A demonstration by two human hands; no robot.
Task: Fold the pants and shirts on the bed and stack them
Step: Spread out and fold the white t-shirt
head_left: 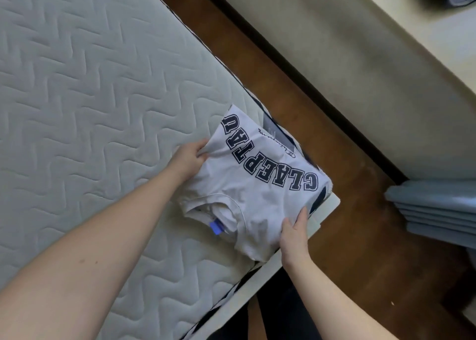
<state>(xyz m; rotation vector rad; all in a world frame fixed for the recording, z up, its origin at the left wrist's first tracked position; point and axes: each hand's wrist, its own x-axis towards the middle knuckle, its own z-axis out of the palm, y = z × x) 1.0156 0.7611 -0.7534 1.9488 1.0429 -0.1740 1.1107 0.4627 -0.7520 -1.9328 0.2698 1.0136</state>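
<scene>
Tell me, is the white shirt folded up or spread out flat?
Folded. The white shirt is a small rectangle, sleeves tucked away, with the left hand and right hand gripping its edges.

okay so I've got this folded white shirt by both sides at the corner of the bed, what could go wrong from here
1. The folded white shirt sits right at the mattress corner, partly past the edge; it could slide onto the wooden floor.
2. The left hand and right hand pinch only the side edges, so lifting may let the middle sag and the fold open.
3. Something dark lies beneath it; uneven support could tilt a stack.
</scene>
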